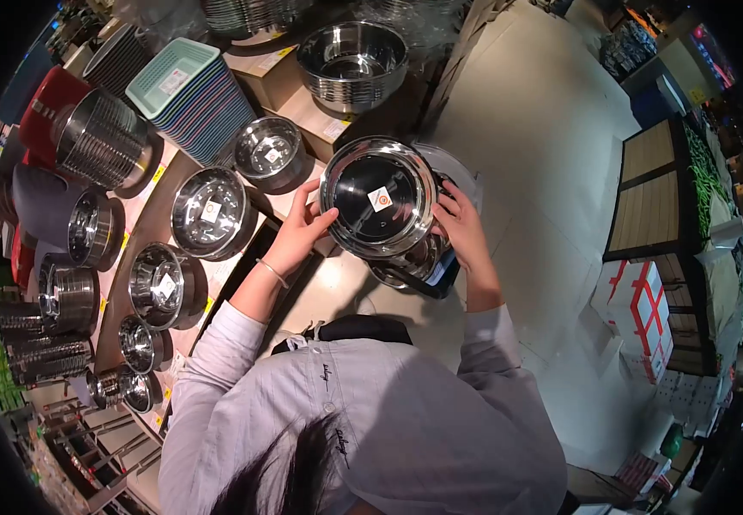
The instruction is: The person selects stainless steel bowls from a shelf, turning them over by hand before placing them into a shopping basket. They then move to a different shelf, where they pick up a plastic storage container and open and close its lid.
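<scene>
A shiny stainless steel basin (350, 233) with a white square sticker on its bottom is between my hands, in front of my chest. My left hand (304, 225) grips its rim on the left side, thumb over the edge. On the opposite side my right hand (462, 225) has its fingers curled at the rim. Another metal bowl (423, 257) shows partly below the basin, over a dark-edged item; most of it is hidden. A stack of steel basins (354, 77) stands on the shelf just beyond.
Tiered shelves at left carry steel bowls (211, 213), a smaller bowl (270, 153), stacked plastic baskets (191, 103) and a tall basin stack (101, 137). Yellow price labels line the edges. To the right runs a floor aisle (543, 172), with a white box with red tape (637, 309) beyond.
</scene>
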{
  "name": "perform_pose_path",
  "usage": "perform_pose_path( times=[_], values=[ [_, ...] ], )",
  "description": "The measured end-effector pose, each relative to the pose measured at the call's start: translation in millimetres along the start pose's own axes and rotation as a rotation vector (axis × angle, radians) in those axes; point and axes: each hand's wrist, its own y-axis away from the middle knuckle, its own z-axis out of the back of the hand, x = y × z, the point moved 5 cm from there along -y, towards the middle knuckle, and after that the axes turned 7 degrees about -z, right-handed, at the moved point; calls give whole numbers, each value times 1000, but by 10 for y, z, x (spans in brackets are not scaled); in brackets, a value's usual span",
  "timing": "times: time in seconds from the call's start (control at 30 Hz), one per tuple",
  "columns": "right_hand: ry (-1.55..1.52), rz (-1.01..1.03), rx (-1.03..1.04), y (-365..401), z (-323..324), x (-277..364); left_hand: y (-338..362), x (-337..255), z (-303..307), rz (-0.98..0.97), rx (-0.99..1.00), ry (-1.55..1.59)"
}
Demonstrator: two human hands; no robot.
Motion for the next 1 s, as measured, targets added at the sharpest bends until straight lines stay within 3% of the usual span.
perform_pose_path(
  times=[0.07, 0.13, 0.17, 0.2, 0.3, 0.37, 0.47, 0.53, 0.6, 0.83, 1.0],
  values=[
    [-15, 43, -55, -239, 334, -278, -429, 441, -105, -87, 60, -153],
    [-29, 85, -100, -398, 579, -580, -727, 902, -135, -46, 39, -347],
    [131, 67, -185, -436, 672, -735, -882, 1249, -38, -74, 26, -519],
    [292, 52, -266, -485, 744, -875, -872, 1104, -162, -70, 60, -794],
    [398, 85, -280, -543, 840, -1432, -1041, 1706, -24, 101, 191, -852],
    [405, 113, -273, -480, 819, -1683, -993, 1900, -36, 458, 426, -935],
    [398, 6, -294, -340, 761, -1867, -986, 2204, 49, 521, 381, -939],
    [578, 133, -406, -237, 746, -1816, -961, 2229, 0, 535, 364, -919],
    [566, 132, -435, -182, 737, -1823, -957, 2273, -25, 608, 402, -981],
    [868, 76, -372, -112, 667, -1755, -962, 2641, -38, 598, 647, -1145],
    [1054, -77, -294, -176, 653, -1803, -968, 2738, -36, 613, 787, -1187]
  ],
)
